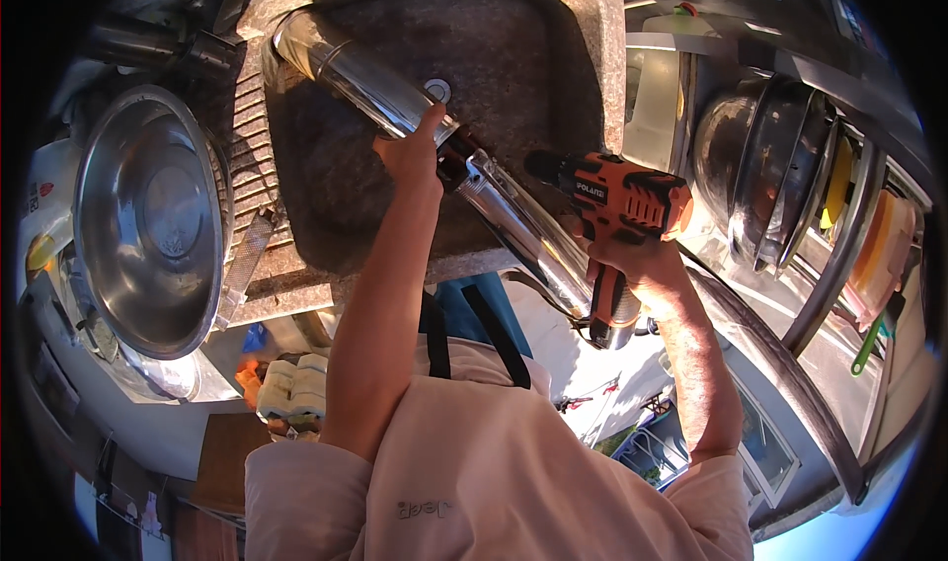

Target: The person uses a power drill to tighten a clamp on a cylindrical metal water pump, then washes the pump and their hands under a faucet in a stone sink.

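The long, polished-metal cylindrical tube (pixel 528 240) lies diagonally across the brown, speckled stone sink (pixel 321 205): one end sits at the basin's far left corner, the other projects past the near edge, toward the right. The left hand (pixel 410 158) clasps the tube beside its dark collar (pixel 457 154), thumb along the metal; the remaining fingers are largely hidden. The right hand (pixel 632 263) is wrapped around the grip of the orange-and-black cordless drill (pixel 627 196), chuck pointing left over the basin. Trigger pressure cannot be determined.

Caution: the smooth tube may roll or slide if the left hand loosens. An inadvertent trigger squeeze could spin the chuck near the metal and scratch it. Letting the drill drop could dent the projecting end.
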`<state>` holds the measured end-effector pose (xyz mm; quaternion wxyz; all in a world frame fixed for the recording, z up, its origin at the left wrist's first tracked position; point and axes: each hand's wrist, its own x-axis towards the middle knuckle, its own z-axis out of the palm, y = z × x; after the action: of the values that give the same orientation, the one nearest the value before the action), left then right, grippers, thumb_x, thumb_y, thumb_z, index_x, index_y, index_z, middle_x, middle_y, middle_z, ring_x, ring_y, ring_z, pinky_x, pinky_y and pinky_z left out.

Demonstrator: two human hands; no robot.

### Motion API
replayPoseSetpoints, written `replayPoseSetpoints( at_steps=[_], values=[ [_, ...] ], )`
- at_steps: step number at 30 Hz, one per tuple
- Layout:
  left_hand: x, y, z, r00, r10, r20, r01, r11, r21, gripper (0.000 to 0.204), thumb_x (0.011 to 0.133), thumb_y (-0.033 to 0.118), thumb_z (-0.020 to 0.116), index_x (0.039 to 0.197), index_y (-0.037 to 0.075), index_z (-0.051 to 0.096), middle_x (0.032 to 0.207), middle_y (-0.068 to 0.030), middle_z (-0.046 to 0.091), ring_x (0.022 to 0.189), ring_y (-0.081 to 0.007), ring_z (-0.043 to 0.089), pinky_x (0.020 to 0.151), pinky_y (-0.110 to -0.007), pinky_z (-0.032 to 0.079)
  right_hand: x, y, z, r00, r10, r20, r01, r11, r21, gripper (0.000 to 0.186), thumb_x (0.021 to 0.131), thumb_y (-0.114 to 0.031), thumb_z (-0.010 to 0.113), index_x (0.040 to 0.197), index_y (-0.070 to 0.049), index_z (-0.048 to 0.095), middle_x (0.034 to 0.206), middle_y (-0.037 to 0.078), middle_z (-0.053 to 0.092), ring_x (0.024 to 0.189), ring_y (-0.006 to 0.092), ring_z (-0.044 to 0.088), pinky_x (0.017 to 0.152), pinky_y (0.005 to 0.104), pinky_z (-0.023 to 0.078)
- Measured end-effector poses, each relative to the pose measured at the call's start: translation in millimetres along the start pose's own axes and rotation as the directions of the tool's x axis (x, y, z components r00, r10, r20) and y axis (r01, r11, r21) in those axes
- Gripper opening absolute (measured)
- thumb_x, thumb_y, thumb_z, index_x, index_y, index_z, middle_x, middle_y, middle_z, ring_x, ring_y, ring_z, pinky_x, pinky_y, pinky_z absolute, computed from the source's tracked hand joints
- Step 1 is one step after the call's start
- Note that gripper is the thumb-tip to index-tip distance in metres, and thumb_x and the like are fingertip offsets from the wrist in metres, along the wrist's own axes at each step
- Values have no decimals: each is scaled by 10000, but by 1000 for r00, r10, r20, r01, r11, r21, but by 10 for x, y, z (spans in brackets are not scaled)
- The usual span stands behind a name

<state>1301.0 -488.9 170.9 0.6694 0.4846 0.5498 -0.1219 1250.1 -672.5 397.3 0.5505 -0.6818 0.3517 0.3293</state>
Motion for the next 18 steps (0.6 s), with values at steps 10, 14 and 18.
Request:
replayPoseSetpoints(
  at_steps=[10, 14, 18],
  values=[
    [179, -264, -351, 905, 12, 425, 161, 915, -369, 483, 792, 236, 727, 1189, 87, 495, 1019, -56, 616, 894, -196, 621, 737, -342, 539, 89, -52, -46, 993, 48, 109, -53, 998, 44, 386, 738, 54, 638, 1118, 18, 579, 923, 92, 656, 661, 145, 618, 575, 280, 545],
    [206, -317, -275, 900, 77, 429, 131, 891, -436, 501, 788, 223, 731, 1203, 91, 484, 1039, -54, 603, 926, -197, 607, 786, -350, 519, 58, -164, 83, 985, 163, 60, -154, 979, -134, 422, 709, 69, 605, 1124, -1, 574, 938, 81, 659, 606, 153, 603, 553, 274, 516],
    [206, -306, -268, 888, 138, 438, 105, 867, -487, 541, 769, 228, 746, 1218, 95, 474, 1077, -52, 587, 973, -190, 582, 836, -355, 492, 102, -219, 162, 988, 112, 103, -83, 964, -252, 364, 755, 27, 618, 1113, -25, 575, 932, 38, 647, 623, 117, 590, 548, 261, 505]
  ],
)
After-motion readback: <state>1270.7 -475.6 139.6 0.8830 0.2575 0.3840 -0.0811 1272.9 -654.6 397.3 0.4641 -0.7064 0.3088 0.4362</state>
